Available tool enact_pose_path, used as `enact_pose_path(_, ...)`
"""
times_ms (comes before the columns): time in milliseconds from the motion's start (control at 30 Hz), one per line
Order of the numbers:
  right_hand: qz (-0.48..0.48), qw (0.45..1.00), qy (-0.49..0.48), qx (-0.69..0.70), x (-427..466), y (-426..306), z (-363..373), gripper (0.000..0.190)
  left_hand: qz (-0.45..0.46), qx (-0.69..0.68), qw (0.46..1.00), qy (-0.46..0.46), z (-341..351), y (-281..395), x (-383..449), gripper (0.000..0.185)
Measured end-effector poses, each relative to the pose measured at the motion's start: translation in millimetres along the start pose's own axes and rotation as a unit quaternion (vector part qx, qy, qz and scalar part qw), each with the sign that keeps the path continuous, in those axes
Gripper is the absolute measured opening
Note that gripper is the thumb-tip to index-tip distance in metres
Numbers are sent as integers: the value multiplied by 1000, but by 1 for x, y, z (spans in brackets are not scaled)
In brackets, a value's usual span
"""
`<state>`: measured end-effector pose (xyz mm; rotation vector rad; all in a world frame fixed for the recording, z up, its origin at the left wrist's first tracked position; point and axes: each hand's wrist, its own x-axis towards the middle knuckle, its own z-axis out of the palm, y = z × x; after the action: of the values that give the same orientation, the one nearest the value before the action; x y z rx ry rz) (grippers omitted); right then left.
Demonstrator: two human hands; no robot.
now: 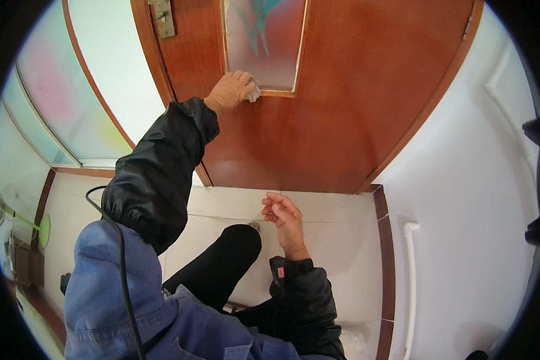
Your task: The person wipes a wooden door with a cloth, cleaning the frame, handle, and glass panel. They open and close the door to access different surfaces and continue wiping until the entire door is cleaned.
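My left hand (231,91) presses a crumpled pale grey cloth (254,90) to a reddish-brown wooden door (270,139). The cloth touches the lower left corner of the frame around the door's frosted glass pane (274,72). Part of the cloth is hidden under my fingers. Lower down, my right hand (288,220) hangs in the air before the door's bottom edge, its fingers loosely bent and apart, with nothing in it. Both forearms wear black sleeve covers over a blue jacket.
A metal lock plate (163,18) sits on the door's left side. White pipes (411,279) run along the right wall. Frosted sliding panels (49,90) and a green fan (42,229) are at the left. A black cable (122,261) crosses my left arm.
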<state>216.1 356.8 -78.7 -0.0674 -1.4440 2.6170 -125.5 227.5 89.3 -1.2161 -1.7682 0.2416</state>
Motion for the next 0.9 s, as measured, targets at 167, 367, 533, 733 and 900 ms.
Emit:
enact_pose_path(167, 23, 999, 7, -21, 2, 3, -3, 31, -112, -15, 986, 119, -35, -33, 58, 27)
enact_pose_path(367, 40, 999, 3, -32, 9, 4, -5, 31, -157, 63, 959, 226, -41, -70, 98, 36)
enact_pose_path(533, 39, 998, 2, -48, 13, 7, -6, 30, -136, 41, 976, 166, 13, -21, 56, 25)
enact_pose_path(733, 74, 995, 9, -67, 15, 13, -6, 28, -124, -77, 989, -20, 19, 33, 18, 25)
enact_pose_path(900, 62, 996, 4, -59, 16, 13, -6, 27, -117, -124, 982, 85, 14, 34, 66, 26)
